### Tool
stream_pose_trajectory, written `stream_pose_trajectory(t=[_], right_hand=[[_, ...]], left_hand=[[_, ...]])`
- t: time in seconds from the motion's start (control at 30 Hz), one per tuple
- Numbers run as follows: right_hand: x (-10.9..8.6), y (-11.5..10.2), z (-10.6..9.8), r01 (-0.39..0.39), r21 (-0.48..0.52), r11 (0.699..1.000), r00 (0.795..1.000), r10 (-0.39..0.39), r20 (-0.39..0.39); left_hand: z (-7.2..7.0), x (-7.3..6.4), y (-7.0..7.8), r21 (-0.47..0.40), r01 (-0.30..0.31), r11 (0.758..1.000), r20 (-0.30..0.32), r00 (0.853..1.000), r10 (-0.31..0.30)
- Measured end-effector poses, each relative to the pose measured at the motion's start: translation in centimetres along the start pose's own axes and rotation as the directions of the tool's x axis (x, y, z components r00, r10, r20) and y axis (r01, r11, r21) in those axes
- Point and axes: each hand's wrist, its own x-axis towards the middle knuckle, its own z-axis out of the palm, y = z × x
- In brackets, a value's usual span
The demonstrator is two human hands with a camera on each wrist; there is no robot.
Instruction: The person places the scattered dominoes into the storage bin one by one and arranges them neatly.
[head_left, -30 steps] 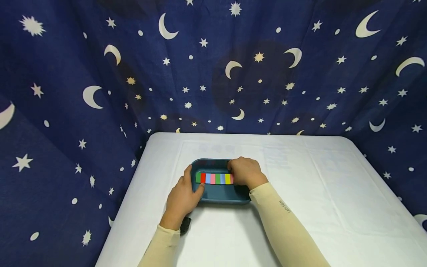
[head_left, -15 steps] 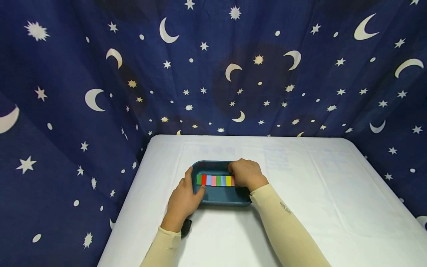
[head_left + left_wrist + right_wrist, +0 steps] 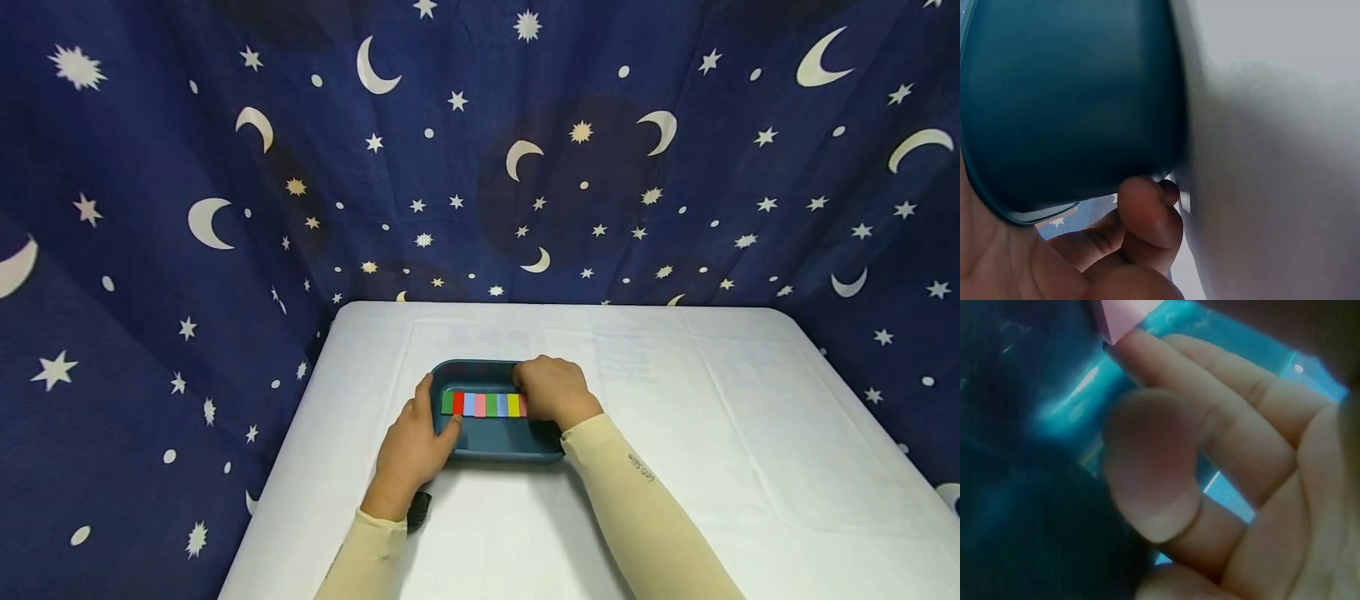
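A dark teal plastic tray [image 3: 510, 455] stands on the table. Inside it lies a straight row of coloured blocks [image 3: 480, 405], side by side: green, red, blue, pink and yellow ones. My left hand [image 3: 411, 450] grips the tray's left end, thumb over the rim, fingers outside; the left wrist view shows them curled by the outer wall. My right hand [image 3: 557, 390] reaches into the tray at the row's right end and holds a pink block [image 3: 1124, 319] at the fingertips. The hand covers most of that block and the tray's right end.
The tray stands on a table with a white cloth [image 3: 712, 433]. A dark blue curtain [image 3: 450, 167] with moons and stars hangs behind the table and at its sides. A small black device [image 3: 418, 511] sits at the left wrist.
The head view has tilted slightly. Both hands, the tray and the row of blocks keep the same places relative to each other.
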Motion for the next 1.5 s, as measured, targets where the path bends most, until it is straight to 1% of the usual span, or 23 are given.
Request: stream_pose_trajectory(t=[0.33, 0.6, 0.83, 0.93, 1.1, 1.27, 1.4, 1.5], right_hand=[[0.0, 0.1, -0.2, -0.007, 0.010, 1.000, 1.000, 0.006, 0.020], [-0.5, 0.1, -1.2, -0.009, 0.071, 0.997, 0.999, 0.005, 0.048], [-1.5, 0.5, -2.4, 0.033, 0.129, 0.991, 0.999, -0.036, 0.024], [-2.1, 0.7, -3.0, 0.041, 0.149, 0.988, 0.999, -0.043, 0.011], [-3.2, 1.1, -4.2, 0.068, 0.159, 0.985, 0.996, -0.058, -0.065], [-4.6, 1.6, -4.9, 0.077, 0.183, 0.980, 0.986, -0.047, -0.162], [-5.7, 2.3, -5.0, 0.071, 0.189, 0.979, 0.976, -0.029, -0.214], [-6.5, 2.6, -5.2, 0.062, 0.182, 0.981, 0.973, -0.018, -0.232]], left_hand=[[0.2, 0.1, 0.1, 0.005, 0.000, 1.000, 0.000, 1.000, 0.000], [0.1, 0.0, 0.2, 0.007, 0.009, 1.000, 0.004, 1.000, -0.009], [0.0, -0.1, 0.4, 0.022, 0.019, 1.000, 0.016, 1.000, -0.020], [0.0, -0.1, 0.4, 0.033, 0.017, 0.999, 0.018, 1.000, -0.017], [-0.1, 0.0, 0.4, 0.045, 0.006, 0.999, 0.008, 1.000, -0.007], [-0.2, -0.1, 0.4, 0.048, 0.005, 0.999, 0.006, 1.000, -0.005], [-0.3, -0.3, 0.5, 0.031, 0.014, 0.999, 0.025, 1.000, -0.014], [-0.4, -0.6, 0.5, 0.023, 0.031, 0.999, 0.044, 0.999, -0.032]])
